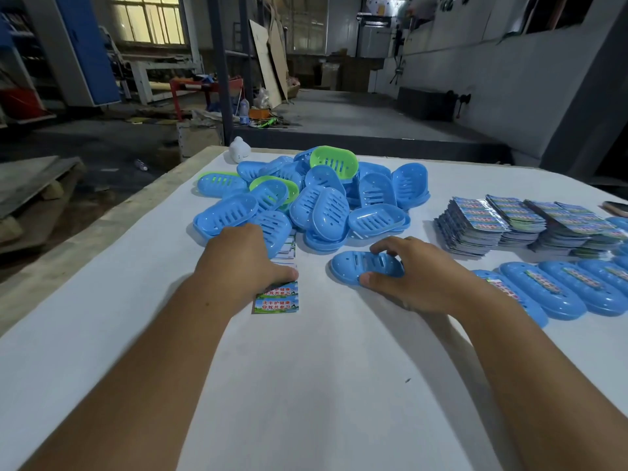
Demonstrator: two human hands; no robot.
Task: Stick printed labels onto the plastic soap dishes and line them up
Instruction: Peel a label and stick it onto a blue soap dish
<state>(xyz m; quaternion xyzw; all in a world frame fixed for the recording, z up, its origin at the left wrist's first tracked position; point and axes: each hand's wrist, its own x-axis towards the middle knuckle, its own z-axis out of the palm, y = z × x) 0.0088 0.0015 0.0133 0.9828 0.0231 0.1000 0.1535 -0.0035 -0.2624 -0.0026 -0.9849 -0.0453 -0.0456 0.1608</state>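
Right hand (413, 277) curled round one blue dish (365, 266), lying bottom-up on the white surface (306, 385): thumb at its near rim, fingers over its far rim, so a grip closed on the dish. Left hand (243, 260) pressing down on a label strip (277, 299), thumb lying across it; other fingers hidden behind the hand, so cannot tell if pinching or only pressing. Two printed labels visible below the thumb, on the near side of that grip; more of the strip running away from it toward the pile (316, 198). Pile of blue dishes with a few green ones just beyond both hands, its nearest dishes touching the left fingers or very close to them. To the right of the right-hand grip, a row of labelled dishes (557, 290), bottom-up, side by side, each with a coloured label along its back. Beyond that row, label stacks (509, 222), well apart from the held dish. Small white object (239, 149) at the far edge of the surface, behind the pile.
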